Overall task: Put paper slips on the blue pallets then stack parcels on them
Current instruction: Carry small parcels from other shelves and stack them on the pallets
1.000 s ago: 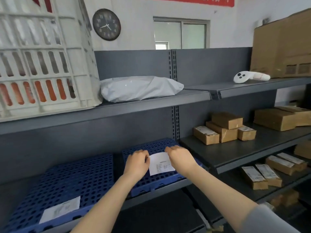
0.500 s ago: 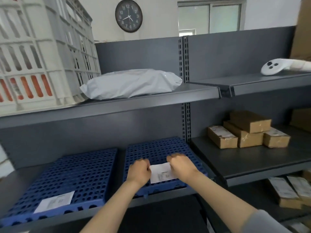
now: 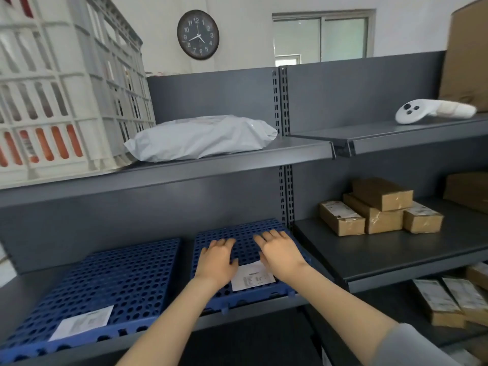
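Two blue perforated pallets lie side by side on the low grey shelf. The left pallet (image 3: 111,281) has a white paper slip (image 3: 81,323) at its front corner. On the right pallet (image 3: 245,231) a second paper slip (image 3: 252,279) lies flat near the front edge. My left hand (image 3: 215,260) and my right hand (image 3: 280,253) rest flat on this pallet with straight fingers, one on each side of the slip, their heels over its upper corners. Brown cardboard parcels (image 3: 380,207) are stacked on the shelf to the right.
A white poly bag (image 3: 203,137) and a white plastic crate (image 3: 60,101) sit on the upper shelf. A white controller (image 3: 433,110) lies on the upper right shelf beside a large carton (image 3: 467,56). More labelled parcels (image 3: 449,299) lie on the lower right shelf.
Both hands let go of the slip, which now lies on the right pallet. The fingers have straightened and moved forward onto the pallet. The view has shifted closer and to the left.
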{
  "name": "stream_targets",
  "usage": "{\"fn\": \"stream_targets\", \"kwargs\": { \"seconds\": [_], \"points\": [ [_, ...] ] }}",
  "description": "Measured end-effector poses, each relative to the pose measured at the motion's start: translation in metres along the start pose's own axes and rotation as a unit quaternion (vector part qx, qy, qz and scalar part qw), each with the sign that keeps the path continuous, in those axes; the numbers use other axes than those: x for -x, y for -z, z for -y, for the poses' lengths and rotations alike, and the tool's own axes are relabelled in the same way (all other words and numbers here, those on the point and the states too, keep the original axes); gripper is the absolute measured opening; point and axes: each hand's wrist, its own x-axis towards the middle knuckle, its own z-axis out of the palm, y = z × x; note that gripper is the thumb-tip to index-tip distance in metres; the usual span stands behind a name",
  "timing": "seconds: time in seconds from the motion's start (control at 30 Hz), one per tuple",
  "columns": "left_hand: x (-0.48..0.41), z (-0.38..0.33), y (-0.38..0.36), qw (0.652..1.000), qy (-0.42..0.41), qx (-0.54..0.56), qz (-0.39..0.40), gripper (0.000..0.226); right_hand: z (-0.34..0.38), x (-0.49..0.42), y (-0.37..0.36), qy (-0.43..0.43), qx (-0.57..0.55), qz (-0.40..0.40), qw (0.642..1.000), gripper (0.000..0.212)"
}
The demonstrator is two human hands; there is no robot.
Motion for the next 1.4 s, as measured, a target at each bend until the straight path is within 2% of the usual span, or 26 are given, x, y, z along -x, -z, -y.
{"fn": "stream_targets", "kwargs": {
  "seconds": [0.07,0.23,0.4,0.57,0.7,0.9,1.17,1.4],
  "points": [
    [0.000,-0.006,0.011,1.000,-0.026,0.009,-0.004,0.057,-0.004,0.003,0.015,-0.006,-0.017,0.001,1.000,0.050],
    [0.000,-0.024,0.041,0.993,-0.107,0.030,-0.045,0.060,-0.035,0.024,0.059,-0.059,-0.037,-0.066,0.995,0.050],
    [0.008,-0.066,0.053,0.978,-0.186,0.066,-0.060,0.063,-0.065,0.074,0.099,-0.135,-0.014,-0.095,0.986,0.052],
    [0.024,-0.109,0.046,0.957,-0.277,0.073,-0.048,0.062,-0.078,0.148,0.129,-0.214,0.012,-0.079,0.974,0.053],
    [0.034,-0.141,0.051,0.941,-0.322,0.082,-0.067,0.062,-0.083,0.206,0.152,-0.268,0.040,-0.073,0.960,0.053],
    [0.064,-0.187,0.053,0.929,-0.348,0.101,-0.077,0.064,-0.095,0.268,0.179,-0.313,0.066,-0.059,0.946,0.054],
    [0.089,-0.251,0.072,0.927,-0.338,0.075,-0.142,0.065,-0.158,0.335,0.236,-0.305,0.118,-0.085,0.941,0.056],
    [0.120,-0.393,0.051,0.926,-0.335,0.107,-0.138,0.064,-0.234,0.415,0.259,-0.309,0.098,-0.088,0.942,0.055]
  ]
}}
